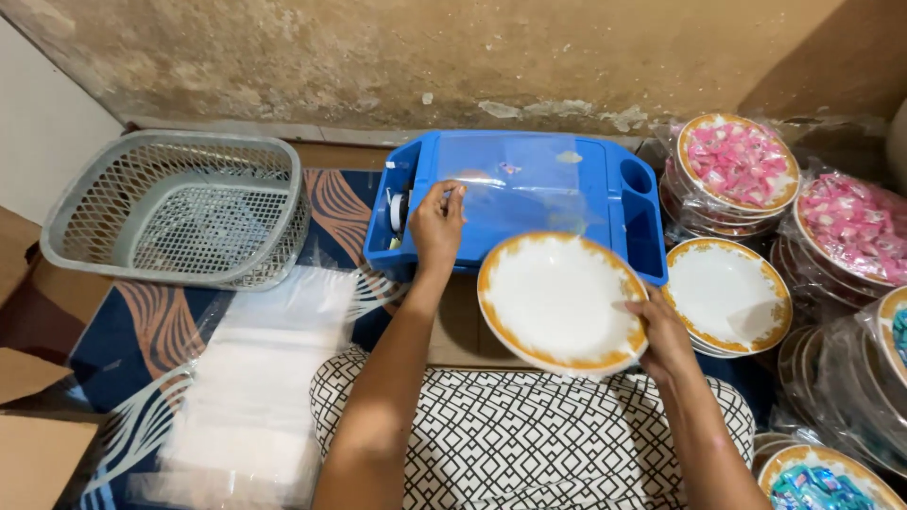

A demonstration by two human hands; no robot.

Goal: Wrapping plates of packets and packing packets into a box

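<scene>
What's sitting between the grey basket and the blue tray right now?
In the head view, only a bare strip of patterned mat separates the grey basket from the blue tray. The stack of clear bags lies nearer the camera, not between them.

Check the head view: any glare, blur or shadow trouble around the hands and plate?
Head view: sharp overall. Glare streaks the clear plastic bag pinched by the left hand, partly veiling the blue tray. The plate in the right hand is bright but not blown out. Soft shadows; corners darken; edges bow slightly.
</scene>
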